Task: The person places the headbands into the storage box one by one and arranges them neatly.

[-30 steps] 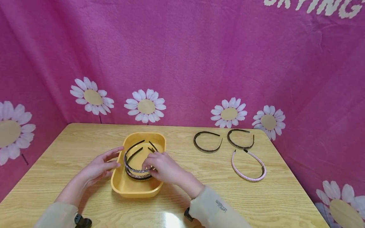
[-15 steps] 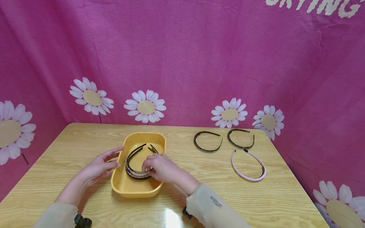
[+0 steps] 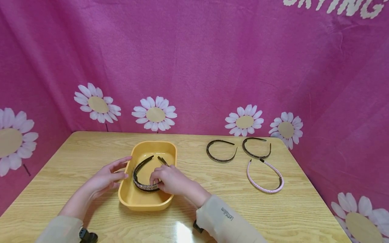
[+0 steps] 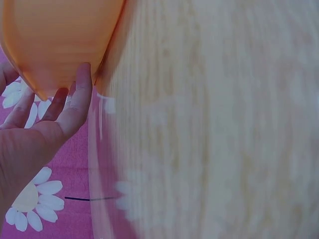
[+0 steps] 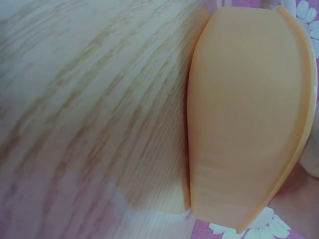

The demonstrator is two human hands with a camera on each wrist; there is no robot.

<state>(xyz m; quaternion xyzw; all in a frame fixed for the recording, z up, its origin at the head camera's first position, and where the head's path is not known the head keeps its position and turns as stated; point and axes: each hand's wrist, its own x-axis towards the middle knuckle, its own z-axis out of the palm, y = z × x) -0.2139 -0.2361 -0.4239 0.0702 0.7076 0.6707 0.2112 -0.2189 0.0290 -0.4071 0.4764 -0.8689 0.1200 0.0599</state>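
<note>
A yellow plastic bin (image 3: pixel 146 206) stands on the table at centre left in the head view. Inside it, dark headbands with sparkly beads (image 3: pixel 142 186) lie stacked, nearly overlapping; how many cannot be told. My right hand (image 3: pixel 174 181) reaches over the bin's right rim and pinches the front band of a beaded headband, its fingertips partly hidden. On the other side, my left hand (image 3: pixel 104 177) touches the bin's left wall with extended fingers. The left wrist view shows these fingers (image 4: pixel 79 102) against the bin's outer wall (image 4: pixel 60 45).
Two dark headbands (image 3: pixel 220 161) (image 3: pixel 256 156) and a pink headband (image 3: pixel 264 191) lie at the right of the wooden table (image 3: pixel 212 209). The pink one's ends meet the dark one behind it. A pink cloth with daisies (image 3: pixel 194 67) hangs behind the table.
My right hand has lowered a beaded headband onto the others in the bin and shifted slightly left, so the bands now line up closely. My left hand has stayed still.
</note>
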